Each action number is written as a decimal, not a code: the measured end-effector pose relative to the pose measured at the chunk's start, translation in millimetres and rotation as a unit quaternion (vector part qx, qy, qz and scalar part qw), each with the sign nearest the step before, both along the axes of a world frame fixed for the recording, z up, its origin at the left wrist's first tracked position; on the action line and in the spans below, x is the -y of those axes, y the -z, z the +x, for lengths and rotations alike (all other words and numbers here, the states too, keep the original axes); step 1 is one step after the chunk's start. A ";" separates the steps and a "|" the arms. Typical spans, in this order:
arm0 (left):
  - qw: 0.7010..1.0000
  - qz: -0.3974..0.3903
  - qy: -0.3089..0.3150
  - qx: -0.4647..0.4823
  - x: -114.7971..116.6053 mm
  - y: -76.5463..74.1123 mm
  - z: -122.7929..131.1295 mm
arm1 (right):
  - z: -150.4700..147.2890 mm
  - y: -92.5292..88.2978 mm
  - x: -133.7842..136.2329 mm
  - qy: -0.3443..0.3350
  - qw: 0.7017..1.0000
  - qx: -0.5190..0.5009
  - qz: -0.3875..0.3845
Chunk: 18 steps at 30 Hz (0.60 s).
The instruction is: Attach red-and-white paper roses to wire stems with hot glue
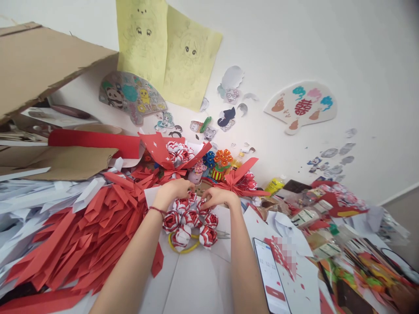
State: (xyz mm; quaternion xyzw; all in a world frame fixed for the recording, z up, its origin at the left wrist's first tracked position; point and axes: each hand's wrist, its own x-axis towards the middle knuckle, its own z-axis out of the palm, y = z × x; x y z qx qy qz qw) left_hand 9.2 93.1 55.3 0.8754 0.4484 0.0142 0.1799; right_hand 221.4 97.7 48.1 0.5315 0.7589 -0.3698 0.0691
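Over the flowers (190,218), left hand (177,190) and right hand (218,197) curl their fingers at the far ones, seemingly keeping them bunched; whether gripping, I can't tell.

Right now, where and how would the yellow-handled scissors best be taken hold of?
Probably by the yellow handle, low and from the person's near side: its curve shows there in front of the folded paper flowers. The flowers hide the scissors' middle, and the pointed blades stick out to the right, so that end looks the worse choice.
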 end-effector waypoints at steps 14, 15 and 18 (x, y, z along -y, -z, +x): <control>1.000 -0.004 -0.005 -0.006 -2.0 -2.8 -5.6 | 5.5 -23.9 17.4 0.025 0.998 0.034 0.055; 1.000 -0.002 -0.010 -0.007 -1.4 -5.2 -7.6 | 9.4 -33.3 24.2 0.036 0.995 0.041 0.087; 1.000 0.003 -0.028 -0.011 2.2 -14.0 -15.7 | 22.2 -65.6 51.4 0.084 0.980 0.048 0.176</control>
